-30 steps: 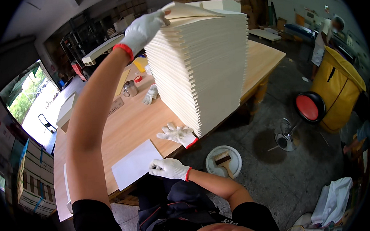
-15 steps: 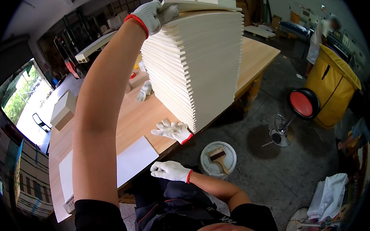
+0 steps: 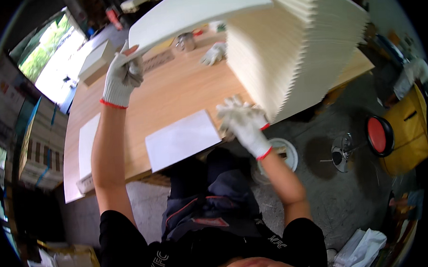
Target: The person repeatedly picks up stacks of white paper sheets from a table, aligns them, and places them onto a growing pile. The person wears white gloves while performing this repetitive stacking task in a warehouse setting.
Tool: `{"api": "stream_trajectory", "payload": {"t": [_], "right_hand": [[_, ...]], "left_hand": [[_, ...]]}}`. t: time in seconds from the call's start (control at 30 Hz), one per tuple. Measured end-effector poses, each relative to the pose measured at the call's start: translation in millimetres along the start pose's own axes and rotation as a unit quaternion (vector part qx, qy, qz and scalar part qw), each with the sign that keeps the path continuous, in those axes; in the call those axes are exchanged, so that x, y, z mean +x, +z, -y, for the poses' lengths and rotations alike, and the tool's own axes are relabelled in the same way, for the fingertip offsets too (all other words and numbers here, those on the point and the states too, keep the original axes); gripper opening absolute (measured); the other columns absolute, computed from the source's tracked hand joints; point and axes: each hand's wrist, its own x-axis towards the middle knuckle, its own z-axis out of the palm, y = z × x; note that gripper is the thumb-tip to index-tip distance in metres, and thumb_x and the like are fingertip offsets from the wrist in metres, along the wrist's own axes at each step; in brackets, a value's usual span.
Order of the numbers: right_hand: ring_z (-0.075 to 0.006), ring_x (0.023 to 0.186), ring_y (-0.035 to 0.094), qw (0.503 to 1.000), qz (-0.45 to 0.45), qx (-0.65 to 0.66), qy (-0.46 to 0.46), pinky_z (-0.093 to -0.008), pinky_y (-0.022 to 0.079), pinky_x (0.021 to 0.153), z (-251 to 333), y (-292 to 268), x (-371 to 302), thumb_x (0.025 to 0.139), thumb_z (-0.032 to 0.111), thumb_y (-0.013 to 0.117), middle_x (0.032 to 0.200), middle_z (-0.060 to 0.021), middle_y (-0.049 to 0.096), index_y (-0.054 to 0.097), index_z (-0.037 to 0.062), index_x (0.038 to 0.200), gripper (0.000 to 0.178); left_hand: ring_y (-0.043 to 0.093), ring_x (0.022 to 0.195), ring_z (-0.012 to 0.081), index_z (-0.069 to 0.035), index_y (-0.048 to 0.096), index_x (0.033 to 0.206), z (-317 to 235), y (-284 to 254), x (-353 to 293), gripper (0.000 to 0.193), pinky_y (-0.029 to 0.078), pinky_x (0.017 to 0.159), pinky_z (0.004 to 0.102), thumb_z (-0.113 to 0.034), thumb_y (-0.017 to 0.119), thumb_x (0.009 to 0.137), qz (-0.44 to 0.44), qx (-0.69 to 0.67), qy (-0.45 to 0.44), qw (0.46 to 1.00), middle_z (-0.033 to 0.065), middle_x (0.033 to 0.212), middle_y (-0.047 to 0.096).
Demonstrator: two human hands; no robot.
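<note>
Grasping: the left hand [image 3: 121, 79] is gripping the left end of a pale board [image 3: 193, 16].
Board's place: it is hanging raised over the tabletop [image 3: 173, 94], reaching toward the tall stack [image 3: 278, 57]; contact there is not showing clearly.
Right hand [image 3: 245, 129]: it is overlapping a loose glove [image 3: 256, 116] beside the stack; blur is hiding whether its fingers are holding anything.
White sheet [image 3: 183, 140]: it is lying flat along the tabletop's near edge.
Metal jug [image 3: 186, 41]: it is standing beyond.
</note>
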Motion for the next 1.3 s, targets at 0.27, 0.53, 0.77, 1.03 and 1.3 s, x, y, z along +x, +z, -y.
{"api": "stream_trajectory", "payload": {"t": [0.27, 0.53, 0.77, 1.03, 1.3], "right_hand": [[-0.0086, 0.055, 0.053, 0.881, 0.112, 0.25, 0.386, -0.0266, 0.042, 0.047, -20, 13, 104, 0.093, 0.063, 0.049, 0.08, -0.0051, 0.066, 0.061, -0.0028, 0.114, 0.07], [-0.0105, 0.063, 0.05, 0.921, 0.197, -0.067, 0.329, -0.0286, 0.04, 0.055, -52, 56, 106, 0.091, 0.039, 0.064, 0.077, -0.001, 0.061, 0.068, 0.005, 0.103, 0.036], [-0.0327, 0.108, 0.062, 0.854, 0.111, -0.494, 0.115, -0.0438, 0.049, 0.089, -37, 68, 77, 0.089, 0.051, 0.063, 0.11, -0.0158, 0.068, 0.056, 0.0074, 0.128, 0.059], [-0.0316, 0.134, 0.042, 0.834, 0.097, -0.543, -0.013, -0.0488, 0.035, 0.108, -47, 67, 6, 0.082, 0.058, 0.066, 0.14, -0.0123, 0.053, 0.055, 0.0079, 0.135, 0.073], [-0.0323, 0.138, 0.039, 0.848, 0.086, -0.523, -0.027, -0.0474, 0.031, 0.112, -55, 67, 3, 0.085, 0.059, 0.062, 0.146, -0.0118, 0.049, 0.053, 0.0064, 0.138, 0.075]], "left_hand": [[0.056, 0.053, 0.015, -0.002, 0.043, 0.138, 85, -104, -145, 0.049, 0.042, 0.041, 0.0231, -0.002, 0.044, 0.09, -0.257, 0.073, -0.133, 0.954, 0.007, 0.086, 0.059], [0.062, 0.079, 0.0153, 0.006, 0.045, 0.138, 127, -129, -173, 0.052, 0.05, 0.058, 0.0288, -0.008, 0.051, 0.088, -0.285, 0.221, -0.213, 0.908, 0.0097, 0.1, 0.062], [0.059, 0.112, 0.0325, -0.004, 0.055, 0.129, 142, -104, -200, 0.07, 0.051, 0.086, 0.0468, -0.042, 0.079, 0.076, -0.263, 0.756, -0.153, 0.579, 0.0153, 0.132, 0.057], [0.042, 0.134, 0.0379, -0.003, 0.059, 0.126, 163, -104, -252, 0.073, 0.034, 0.111, 0.0468, -0.036, 0.085, 0.067, -0.179, 0.794, -0.041, 0.579, 0.016, 0.142, 0.051], [0.042, 0.132, 0.0384, 0.0, 0.06, 0.116, 156, -103, -247, 0.066, 0.036, 0.108, 0.0474, -0.038, 0.084, 0.068, -0.143, 0.803, -0.048, 0.576, 0.0152, 0.143, 0.048]]}}
